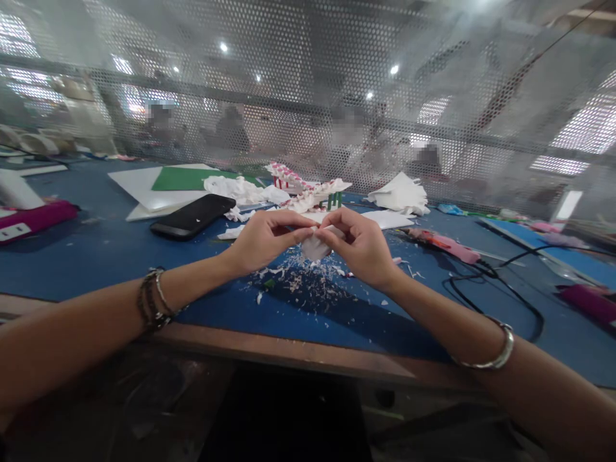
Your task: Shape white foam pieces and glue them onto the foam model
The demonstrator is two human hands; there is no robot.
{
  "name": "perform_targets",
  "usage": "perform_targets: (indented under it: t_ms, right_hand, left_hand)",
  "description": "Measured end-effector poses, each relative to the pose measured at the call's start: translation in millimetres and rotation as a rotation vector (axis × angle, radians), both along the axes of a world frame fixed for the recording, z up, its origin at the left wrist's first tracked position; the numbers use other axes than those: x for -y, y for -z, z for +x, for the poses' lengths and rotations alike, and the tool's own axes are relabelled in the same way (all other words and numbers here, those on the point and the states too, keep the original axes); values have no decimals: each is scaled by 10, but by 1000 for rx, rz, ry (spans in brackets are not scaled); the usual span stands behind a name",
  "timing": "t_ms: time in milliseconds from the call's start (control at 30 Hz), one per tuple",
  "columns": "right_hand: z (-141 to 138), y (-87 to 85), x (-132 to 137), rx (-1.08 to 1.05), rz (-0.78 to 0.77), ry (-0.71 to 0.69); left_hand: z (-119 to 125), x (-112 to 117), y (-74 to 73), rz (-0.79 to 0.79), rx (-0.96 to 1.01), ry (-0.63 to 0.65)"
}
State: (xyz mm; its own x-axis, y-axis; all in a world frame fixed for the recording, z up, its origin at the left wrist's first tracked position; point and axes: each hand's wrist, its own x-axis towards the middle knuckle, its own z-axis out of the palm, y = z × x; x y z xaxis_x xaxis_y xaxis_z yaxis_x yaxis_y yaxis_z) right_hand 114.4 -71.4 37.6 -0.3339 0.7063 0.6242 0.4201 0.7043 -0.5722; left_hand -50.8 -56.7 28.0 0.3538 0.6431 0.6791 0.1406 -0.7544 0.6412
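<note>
Between my two hands is a small white piece [315, 248], thin and soft-looking like paper or foam; its exact kind is unclear. The fingertips of my left hand [269, 236] pinch its left edge. My right hand [360, 242] pinches the same piece from the right, fingers curled. Below it, white and pinkish crumbs [312, 282] lie scattered over the blue tabletop [206, 282]. Just behind my hands stands a model [308, 192] with white and pink-red pieces on top and red and green posts.
A black phone [195, 217] lies left, near white and green sheets [192, 178]. Crumpled white material [240, 189] sits behind it, with another white bundle [399, 192] farther right. A pink hot tool [445, 245] trails a black cable [522, 301]. Perforated metal mesh [298, 83] closes off the back.
</note>
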Motion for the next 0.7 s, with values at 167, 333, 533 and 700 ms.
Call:
perform_targets:
  t_ms: [167,333,533,700]
  right_hand:
    - [-37,6,47,-89,-14,-5]
    - [-53,11,63,-98,-7,-11]
    - [-28,-8,37,-36,-17,-11]
    - [-29,-38,43,-121,-93,-103]
  left_hand:
    - [-1,42,-8,15,-3,25]
    - [10,69,12,60,14,20]
    - [33,83,23,20,57,-34]
    - [38,71,-14,-48,67,6]
